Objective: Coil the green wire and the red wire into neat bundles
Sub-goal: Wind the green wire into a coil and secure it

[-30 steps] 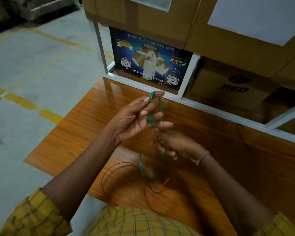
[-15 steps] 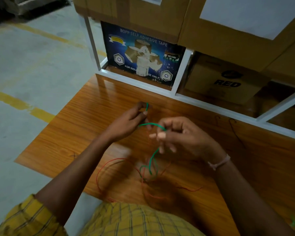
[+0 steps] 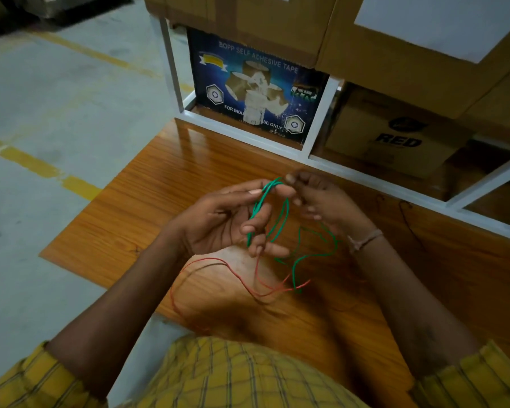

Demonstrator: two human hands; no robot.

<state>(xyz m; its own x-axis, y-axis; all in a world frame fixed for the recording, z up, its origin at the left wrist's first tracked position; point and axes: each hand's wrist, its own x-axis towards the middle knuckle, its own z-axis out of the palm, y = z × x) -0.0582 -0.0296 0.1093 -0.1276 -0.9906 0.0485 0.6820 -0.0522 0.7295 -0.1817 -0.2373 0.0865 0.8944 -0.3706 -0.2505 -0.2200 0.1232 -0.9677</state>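
Hands meet over the wooden table (image 3: 124, 231), and we are mid-wrap on the green wire (image 3: 286, 219). Our left hand (image 3: 218, 222) serves as the former, fingers curled loosely with a few green turns running across them from forefinger tip down to the lower fingers. Our right hand (image 3: 321, 201) pinches the strand at the top of the loop, just beside the left fingertips. Green slack trails down under the right wrist and settles on the table, where it crosses the red wire (image 3: 218, 266), which lies loose near the front edge, untouched. To do this well, we judge, we lay each new turn right against the last one, matching its size, and keep the left fingers steady so the stack does not slide off. We feed the slack with light tension, and we watch that crossing below: pull too fast and the red could get dragged up into the green bundle
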